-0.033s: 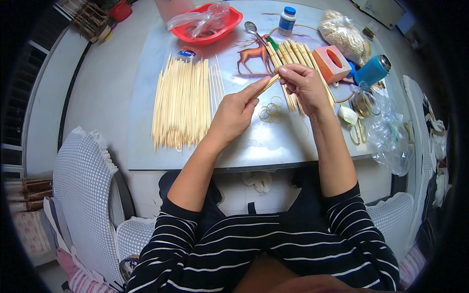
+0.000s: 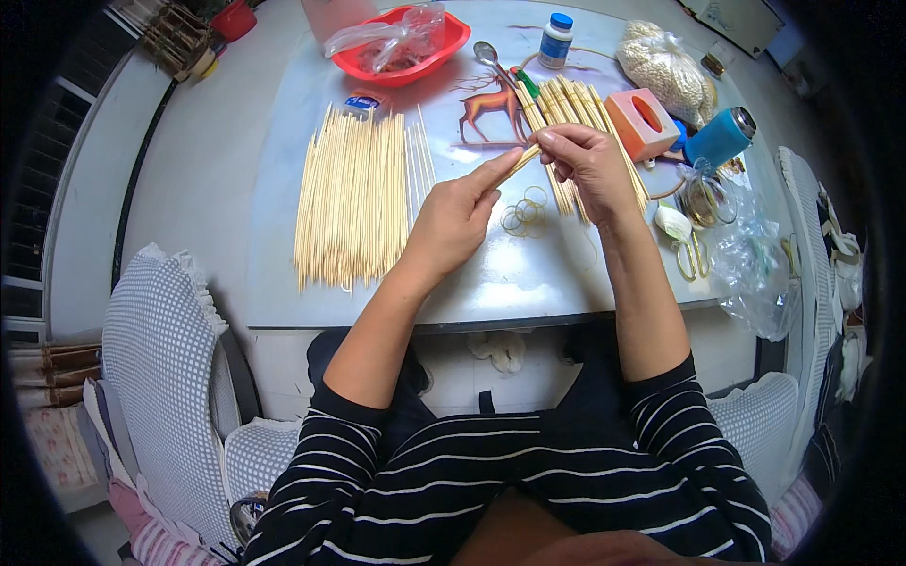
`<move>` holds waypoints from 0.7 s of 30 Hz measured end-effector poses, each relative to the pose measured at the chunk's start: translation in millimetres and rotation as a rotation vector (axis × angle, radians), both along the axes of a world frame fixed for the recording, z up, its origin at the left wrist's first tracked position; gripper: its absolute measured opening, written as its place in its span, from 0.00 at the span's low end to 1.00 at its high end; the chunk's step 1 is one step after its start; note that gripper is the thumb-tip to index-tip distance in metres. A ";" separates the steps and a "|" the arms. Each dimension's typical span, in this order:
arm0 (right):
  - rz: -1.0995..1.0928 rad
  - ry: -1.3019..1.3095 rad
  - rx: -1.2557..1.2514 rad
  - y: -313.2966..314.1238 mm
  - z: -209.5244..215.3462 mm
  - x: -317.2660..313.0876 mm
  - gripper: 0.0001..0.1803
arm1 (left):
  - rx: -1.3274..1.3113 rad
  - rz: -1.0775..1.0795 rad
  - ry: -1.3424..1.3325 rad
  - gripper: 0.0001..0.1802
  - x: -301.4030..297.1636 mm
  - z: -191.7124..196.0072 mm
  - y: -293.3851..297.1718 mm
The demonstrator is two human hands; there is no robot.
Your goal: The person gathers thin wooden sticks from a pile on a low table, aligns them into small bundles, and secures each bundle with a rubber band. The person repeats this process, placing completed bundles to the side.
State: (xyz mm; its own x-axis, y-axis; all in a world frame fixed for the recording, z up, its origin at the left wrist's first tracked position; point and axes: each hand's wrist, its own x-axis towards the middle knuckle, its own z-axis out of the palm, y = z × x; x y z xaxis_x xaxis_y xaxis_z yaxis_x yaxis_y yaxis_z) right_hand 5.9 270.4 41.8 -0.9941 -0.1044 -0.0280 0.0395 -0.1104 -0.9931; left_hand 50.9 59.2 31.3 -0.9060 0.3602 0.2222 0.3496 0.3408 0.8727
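Observation:
My left hand (image 2: pixel 453 219) is closed round a small bundle of bamboo sticks (image 2: pixel 525 160), its forefinger stretched along them. At the bundle's far end my right hand (image 2: pixel 583 160) pinches with thumb and fingertips; whether a rubber band is in that pinch is too small to tell. Loose rubber bands (image 2: pixel 525 215) lie on the table just below the hands. To the left spreads a wide pile of loose bamboo sticks (image 2: pixel 351 203), with a few separate sticks (image 2: pixel 420 156) at its right edge. Behind my right hand lie several banded stick bundles (image 2: pixel 576 99), partly hidden by it.
A red basin (image 2: pixel 415 71) with a plastic bag stands at the back, near a spoon (image 2: pixel 486 55) and a blue-capped bottle (image 2: pixel 555 42). On the right are a tissue box (image 2: pixel 644 124), a blue flask (image 2: pixel 720 138), scissors (image 2: pixel 692 257) and clear plastic bags (image 2: pixel 755 274). Chairs flank the table.

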 end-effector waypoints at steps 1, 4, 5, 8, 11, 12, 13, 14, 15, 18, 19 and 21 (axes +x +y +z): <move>-0.016 0.040 0.042 -2.7 -0.3 0.7 0.09 | -0.034 0.011 0.018 0.30 -0.2 -1.9 -0.7; -0.021 0.150 0.126 -5.2 -2.6 3.0 0.08 | -0.118 0.035 0.033 0.29 -0.7 -4.1 -0.3; -0.023 0.194 0.142 -6.9 -7.4 2.9 0.08 | -0.134 0.041 0.013 0.29 -0.1 -2.5 0.4; -0.059 0.272 0.256 -15.6 -3.1 7.8 0.08 | -0.155 0.071 0.031 0.29 0.0 -5.7 0.9; -0.086 0.347 0.363 -24.7 5.4 17.9 0.07 | -0.088 0.075 0.002 0.28 -0.4 -9.1 1.9; -0.133 0.385 0.427 -26.1 5.1 19.1 0.06 | -0.053 0.070 -0.023 0.28 -0.5 -9.6 2.4; -0.181 0.424 0.491 -27.0 4.4 19.8 0.05 | 0.059 0.046 -0.111 0.28 -1.9 -12.1 1.8; -0.229 0.462 0.556 -27.3 3.9 20.1 0.05 | 0.170 0.022 -0.200 0.28 -4.6 -15.9 0.3; -0.271 0.574 0.609 -25.6 5.0 19.0 0.05 | 0.283 -0.002 -0.287 0.28 -7.0 -15.3 -1.3; -0.312 0.881 0.774 -22.0 7.5 16.1 0.11 | 0.505 -0.029 -0.574 0.28 -12.2 -10.4 -12.9; -0.269 0.962 0.834 -23.9 7.2 16.8 0.14 | 0.592 -0.041 -0.632 0.30 -14.2 -12.8 -15.0; -0.186 1.119 0.923 -32.8 3.8 17.4 0.19 | 0.695 -0.051 -0.690 0.32 -12.0 -10.2 -15.4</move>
